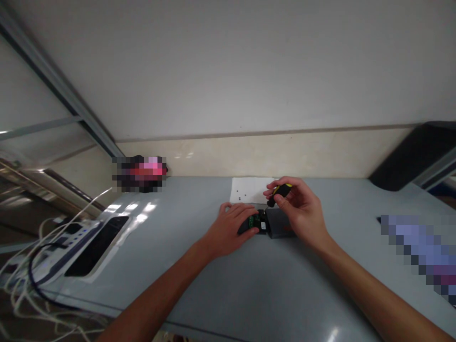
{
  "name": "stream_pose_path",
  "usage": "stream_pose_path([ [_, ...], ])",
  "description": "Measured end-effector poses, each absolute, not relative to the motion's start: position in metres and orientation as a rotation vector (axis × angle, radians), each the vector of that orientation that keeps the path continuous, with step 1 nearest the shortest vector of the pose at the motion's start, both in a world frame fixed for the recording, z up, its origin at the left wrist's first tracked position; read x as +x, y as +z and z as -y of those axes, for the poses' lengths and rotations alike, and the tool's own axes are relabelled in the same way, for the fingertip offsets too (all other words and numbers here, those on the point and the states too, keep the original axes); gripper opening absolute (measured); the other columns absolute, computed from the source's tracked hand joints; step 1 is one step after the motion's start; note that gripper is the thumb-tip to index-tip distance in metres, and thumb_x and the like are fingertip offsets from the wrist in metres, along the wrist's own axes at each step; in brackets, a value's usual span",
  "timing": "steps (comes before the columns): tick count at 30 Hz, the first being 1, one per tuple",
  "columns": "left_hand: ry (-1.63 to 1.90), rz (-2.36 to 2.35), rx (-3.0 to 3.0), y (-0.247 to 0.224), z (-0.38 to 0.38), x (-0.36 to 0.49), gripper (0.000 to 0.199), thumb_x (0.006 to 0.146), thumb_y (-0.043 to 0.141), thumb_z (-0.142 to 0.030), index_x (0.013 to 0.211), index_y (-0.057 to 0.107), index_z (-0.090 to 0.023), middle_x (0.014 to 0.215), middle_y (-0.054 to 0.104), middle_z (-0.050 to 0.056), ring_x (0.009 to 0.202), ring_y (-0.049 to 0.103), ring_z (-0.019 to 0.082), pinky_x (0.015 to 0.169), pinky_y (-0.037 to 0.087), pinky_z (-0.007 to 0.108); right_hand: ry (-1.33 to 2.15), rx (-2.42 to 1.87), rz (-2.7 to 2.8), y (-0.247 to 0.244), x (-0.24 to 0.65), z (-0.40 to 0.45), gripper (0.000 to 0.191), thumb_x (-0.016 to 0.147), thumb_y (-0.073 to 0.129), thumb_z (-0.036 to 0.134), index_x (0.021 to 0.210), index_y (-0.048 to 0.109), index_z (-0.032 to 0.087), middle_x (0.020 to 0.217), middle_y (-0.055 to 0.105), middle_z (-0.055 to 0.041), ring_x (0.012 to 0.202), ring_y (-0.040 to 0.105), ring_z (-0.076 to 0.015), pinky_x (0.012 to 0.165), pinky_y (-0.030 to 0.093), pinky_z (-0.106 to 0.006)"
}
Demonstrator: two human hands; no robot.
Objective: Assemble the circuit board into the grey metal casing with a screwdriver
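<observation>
The left hand (230, 230) holds the dark device with an exposed green circuit board (254, 221), its fingers closed narrowly about the left part of the unit. The device lies near the middle of the grey bench (199, 294).

The right hand (306, 211) grips the black-and-yellow screwdriver (282, 191), its fingers wrapped around the handle. The shaft points down and left toward the upper edge of the device; tip contact cannot be determined.

The dark grey rectangular panel (278, 224) lies immediately right of the device, partly covered by the right hand. The white rectangular sheet (245, 186) lies beyond the device and carries several small dark pieces (240, 198). The black-faced slab with a white border (98, 244) lies at the bench's left side, beside white cables (26, 299).
</observation>
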State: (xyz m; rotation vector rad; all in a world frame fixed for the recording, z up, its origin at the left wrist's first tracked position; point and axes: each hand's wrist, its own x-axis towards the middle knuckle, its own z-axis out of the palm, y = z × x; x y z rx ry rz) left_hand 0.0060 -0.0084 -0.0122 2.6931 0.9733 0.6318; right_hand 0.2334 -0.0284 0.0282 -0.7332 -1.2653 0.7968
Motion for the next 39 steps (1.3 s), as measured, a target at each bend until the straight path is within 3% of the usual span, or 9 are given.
stream_pose_path([
  [12, 0.648, -0.968, 2.711, -0.0108, 0.0090, 0.0075, 0.027, 0.112, 0.057, -0.040, 0.137, 0.062, -0.028, 0.154, 0.065, 0.007, 0.144, 0.058, 0.027, 0.121, 0.030, 0.053, 0.773, -0.743, 1.263, 0.0293, 0.2312, 0.0296, 0.021, 0.093, 0.076, 0.019, 0.111, 0.073, 0.029, 0.107, 0.079, -0.0026, 0.094, 0.080, -0.0179, 0.085, 0.067, -0.033],
  [22, 0.637, -0.976, 2.707, -0.0092, 0.0099, 0.0068, 0.026, 0.112, 0.058, -0.038, 0.136, 0.062, -0.029, 0.155, 0.064, 0.008, 0.143, 0.058, 0.027, 0.121, 0.030, 0.054, 0.777, -0.728, 1.265, 0.0281, 0.2315, 0.0306, 0.025, 0.094, 0.075, 0.016, 0.114, 0.074, 0.031, 0.109, 0.079, -0.0008, 0.094, 0.079, -0.0149, 0.085, 0.065, -0.029],
  [39, 0.636, -0.977, 2.726, -0.0094, 0.0099, 0.0059, 0.021, 0.111, 0.059, -0.037, 0.129, 0.066, -0.028, 0.155, 0.064, 0.008, 0.143, 0.058, 0.027, 0.121, 0.032, 0.053, 0.705, -0.809, 1.254, 0.0302, 0.2278, 0.0322, 0.019, 0.092, 0.077, 0.021, 0.109, 0.071, 0.028, 0.104, 0.078, -0.0023, 0.092, 0.079, -0.0176, 0.081, 0.065, -0.033],
])
